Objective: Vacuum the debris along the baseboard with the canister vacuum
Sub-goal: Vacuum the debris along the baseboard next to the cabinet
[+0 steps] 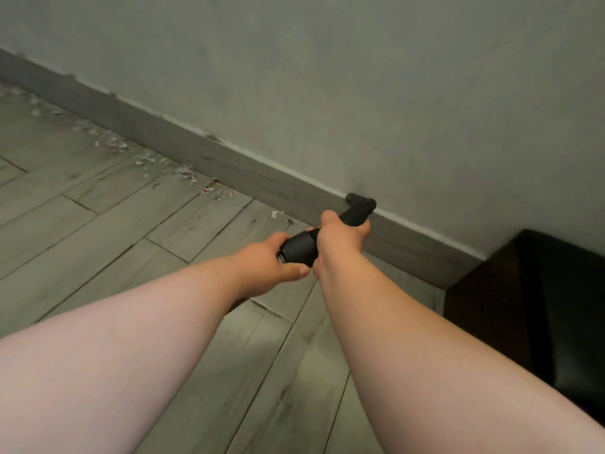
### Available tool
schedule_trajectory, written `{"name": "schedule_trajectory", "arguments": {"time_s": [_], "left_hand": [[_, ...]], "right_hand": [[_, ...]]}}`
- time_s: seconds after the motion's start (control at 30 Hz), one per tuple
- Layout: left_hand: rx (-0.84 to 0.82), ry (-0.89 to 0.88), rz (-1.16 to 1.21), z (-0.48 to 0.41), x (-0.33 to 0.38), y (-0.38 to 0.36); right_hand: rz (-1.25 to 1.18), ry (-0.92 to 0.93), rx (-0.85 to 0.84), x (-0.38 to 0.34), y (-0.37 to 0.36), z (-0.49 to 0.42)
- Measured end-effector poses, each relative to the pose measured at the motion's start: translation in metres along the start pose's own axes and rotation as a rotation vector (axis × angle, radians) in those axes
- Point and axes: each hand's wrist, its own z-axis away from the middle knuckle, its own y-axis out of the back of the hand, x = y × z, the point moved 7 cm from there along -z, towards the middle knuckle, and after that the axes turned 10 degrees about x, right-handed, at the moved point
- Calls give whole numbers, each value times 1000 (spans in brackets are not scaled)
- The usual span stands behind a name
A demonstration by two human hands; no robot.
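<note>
Along the foot of a grey wall (360, 77), a trail of small white and red scraps of debris (183, 170) lay scattered on the wood-look floor (98, 224), running from the far left edge down toward the middle and hugging the grey baseboard (183, 152) that slanted across the scene. A last few scraps sat on the floor just left of the hands. Near the centre, a person's left hand (265, 267) was wrapped around the ribbed rear end of a black vacuum wand (299, 247), fingers curled under it and the thumb lying along its near side. Just to the right, the right hand (339, 239) was closed around the same wand further forward, so that the two hands nearly touched. Beyond the right hand, the wand narrowed to a short black nozzle (360, 203) whose tip was held up at the top edge of the baseboard, against the wall and off the floor. Both bare forearms reached in from the lower edge. At the far right, a dark piece of furniture (540, 306) stood against the wall, its corner meeting the baseboard. The vacuum's canister was out of view.
</note>
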Motion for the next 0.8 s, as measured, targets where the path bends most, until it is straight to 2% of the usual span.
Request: {"name": "schedule_trajectory", "arguments": {"time_s": [0.17, 0.37, 0.5, 0.67, 0.8], "left_hand": [[84, 31, 45, 6, -10, 32], [158, 61, 62, 37, -19, 71], [182, 63, 71, 63, -27, 86], [232, 56, 215, 91, -35, 91], [228, 45, 198, 105, -42, 96]], "right_hand": [[67, 1, -126, -5, -32, 24], [86, 24, -194, -7, -46, 67], [129, 23, -207, 0, -45, 101], [176, 82, -261, -2, -40, 136], [277, 98, -201, 4, -30, 157]]}}
